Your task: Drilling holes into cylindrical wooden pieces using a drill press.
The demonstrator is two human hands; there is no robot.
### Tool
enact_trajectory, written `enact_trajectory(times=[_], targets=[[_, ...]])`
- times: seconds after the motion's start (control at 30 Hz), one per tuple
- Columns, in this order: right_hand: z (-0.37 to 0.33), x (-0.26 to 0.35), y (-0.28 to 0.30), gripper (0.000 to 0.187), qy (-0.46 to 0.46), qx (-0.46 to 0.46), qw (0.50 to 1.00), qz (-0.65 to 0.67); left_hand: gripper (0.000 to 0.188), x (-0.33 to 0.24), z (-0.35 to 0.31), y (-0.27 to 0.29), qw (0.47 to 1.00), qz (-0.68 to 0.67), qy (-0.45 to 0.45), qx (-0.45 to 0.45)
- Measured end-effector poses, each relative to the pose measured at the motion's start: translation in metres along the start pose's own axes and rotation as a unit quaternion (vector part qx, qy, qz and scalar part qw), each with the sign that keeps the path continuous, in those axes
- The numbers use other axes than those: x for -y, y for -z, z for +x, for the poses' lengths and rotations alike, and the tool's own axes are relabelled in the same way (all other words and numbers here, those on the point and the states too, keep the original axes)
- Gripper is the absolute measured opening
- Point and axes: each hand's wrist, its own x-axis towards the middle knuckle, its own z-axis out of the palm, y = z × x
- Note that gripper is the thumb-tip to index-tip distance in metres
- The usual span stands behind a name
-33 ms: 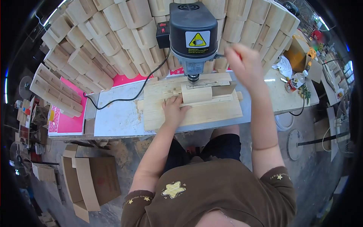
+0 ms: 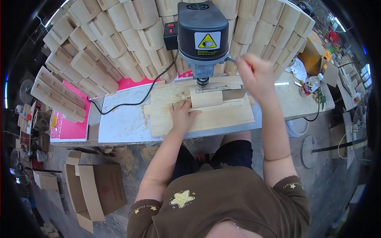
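A black and grey bench drill press (image 2: 203,35) stands at the middle of the bench, its chuck (image 2: 203,82) just above a pale wooden block (image 2: 207,98). The block lies in a wooden jig on a flat wooden board (image 2: 222,119), between strips. My left hand (image 2: 181,117) rests on the board, thumb spread, its fingertips against the block's left end. Raised to the right of the drill, my right hand (image 2: 256,75) is closed round the end of the drill's feed lever (image 2: 230,58); the fist hides the grip. The drill bit is too small to make out.
Stacked curved wooden pieces (image 2: 135,43) form a wall behind the drill, with another stack (image 2: 59,95) at left. A black cable (image 2: 131,104) crosses the bench. A plastic bottle (image 2: 310,85) stands at right. On the floor lies an opened cardboard box (image 2: 107,186).
My right hand has come slightly down and nearer to me, and the lever shows more beside it. My left hand and the block have not moved.
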Motion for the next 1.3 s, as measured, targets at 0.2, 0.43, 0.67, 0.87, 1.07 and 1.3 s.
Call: enact_trajectory(times=[0.2, 0.43, 0.67, 0.87, 1.07, 1.3], targets=[[-0.059, -0.018, -0.043, 0.004, 0.060, -0.135, 0.983, 0.108, 0.052, -0.001, 0.001, 0.000, 0.998, -0.005, 0.030, 0.053], [-0.079, -0.062, -0.084, 0.007, 0.114, -0.139, 0.979, 0.100, 0.050, -0.002, 0.001, 0.001, 0.998, -0.007, 0.035, 0.048], [-0.045, -0.034, -0.046, 0.002, 0.178, -0.172, 0.966, 0.072, 0.049, 0.000, 0.001, 0.000, 0.998, -0.008, 0.032, 0.044], [0.090, -0.032, -0.025, 0.027, 0.073, -0.115, 0.990, -0.042, 0.047, -0.004, 0.009, 0.003, 0.993, -0.064, 0.067, 0.070], [0.086, -0.047, -0.033, 0.035, 0.006, -0.010, 0.989, 0.148, 0.044, 0.015, 0.010, -0.024, 0.955, -0.257, 0.139, 0.045], [-0.054, -0.121, -0.050, 0.043, 0.034, 0.302, 0.952, 0.015, 0.040, -0.002, 0.018, -0.002, 0.936, -0.323, 0.127, 0.061]])
